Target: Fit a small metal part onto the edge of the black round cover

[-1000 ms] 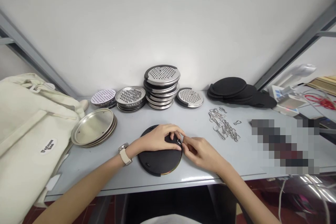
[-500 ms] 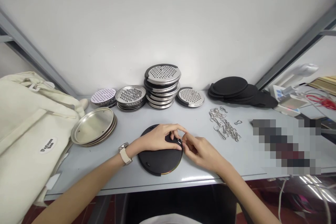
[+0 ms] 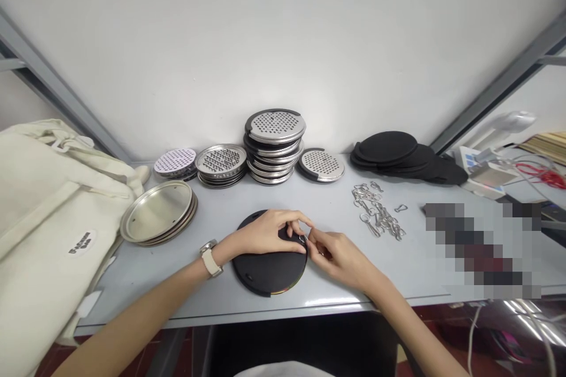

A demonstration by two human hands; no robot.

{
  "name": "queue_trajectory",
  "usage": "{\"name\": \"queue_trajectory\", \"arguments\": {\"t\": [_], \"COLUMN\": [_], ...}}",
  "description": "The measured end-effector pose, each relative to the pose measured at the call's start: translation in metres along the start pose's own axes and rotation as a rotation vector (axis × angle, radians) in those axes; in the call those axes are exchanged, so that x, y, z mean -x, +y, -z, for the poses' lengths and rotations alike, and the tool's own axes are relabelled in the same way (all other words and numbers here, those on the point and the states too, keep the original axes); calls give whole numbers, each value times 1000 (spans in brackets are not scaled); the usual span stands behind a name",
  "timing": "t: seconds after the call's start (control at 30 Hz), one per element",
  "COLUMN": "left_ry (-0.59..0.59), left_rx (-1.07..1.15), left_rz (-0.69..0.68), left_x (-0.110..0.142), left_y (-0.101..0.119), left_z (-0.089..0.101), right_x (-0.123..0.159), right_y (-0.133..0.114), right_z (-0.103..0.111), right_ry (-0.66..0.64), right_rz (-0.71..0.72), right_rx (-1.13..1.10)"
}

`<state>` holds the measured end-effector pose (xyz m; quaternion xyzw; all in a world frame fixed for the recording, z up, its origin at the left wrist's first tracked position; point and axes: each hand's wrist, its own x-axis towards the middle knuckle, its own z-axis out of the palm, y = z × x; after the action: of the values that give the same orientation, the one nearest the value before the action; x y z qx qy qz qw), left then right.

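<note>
A black round disc [image 3: 269, 271] with a dark rim and small holes near its edge lies flat at the front of the table. Across its top rests my left hand [image 3: 269, 232], thumb and curled fingers gripping around its right edge. At that edge a small metal clip [image 3: 303, 238] sits at the disc, partly hidden by fingers. My right hand [image 3: 333, 253] pinches the clip between thumb and forefinger. More metal clips [image 3: 382, 215], some with rings, lie loose to the right.
Behind the disc stand a tall stack of round graters [image 3: 276, 126], a lower stack [image 3: 221, 162] and a single grater [image 3: 322, 164]. Metal lids [image 3: 159, 212] are piled at left beside a cream bag [image 3: 53, 230]. Black discs [image 3: 387, 147] are heaped at back right.
My right fingers have shifted slightly at the clip, and more of its metal shows between them. My left hand and the disc have stayed in place.
</note>
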<state>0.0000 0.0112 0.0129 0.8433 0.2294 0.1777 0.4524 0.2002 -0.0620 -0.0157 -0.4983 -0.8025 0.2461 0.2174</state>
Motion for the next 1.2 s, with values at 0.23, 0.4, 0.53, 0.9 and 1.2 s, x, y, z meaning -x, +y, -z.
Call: {"name": "queue_trajectory", "arguments": {"t": [0.23, 0.4, 0.53, 0.9, 1.2], "left_ry": [1, -4, -8, -11, -4], "left_rx": [-14, -13, -8, -18, -13], "left_rz": [11, 3, -6, -37, -37], "left_x": [0, 0, 0, 1, 1], "left_y": [1, 1, 0, -5, -4], "left_z": [0, 0, 0, 0, -1], "right_x": [0, -1, -2, -2, -2], "right_y": [0, 0, 1, 1, 2], "right_z": [-1, -1, -1, -3, -4], "right_ry": [-5, -7, -13, -13, 13], "right_rz": [5, 15, 27, 43, 60], "right_rx": [41, 75, 113, 157, 191]}}
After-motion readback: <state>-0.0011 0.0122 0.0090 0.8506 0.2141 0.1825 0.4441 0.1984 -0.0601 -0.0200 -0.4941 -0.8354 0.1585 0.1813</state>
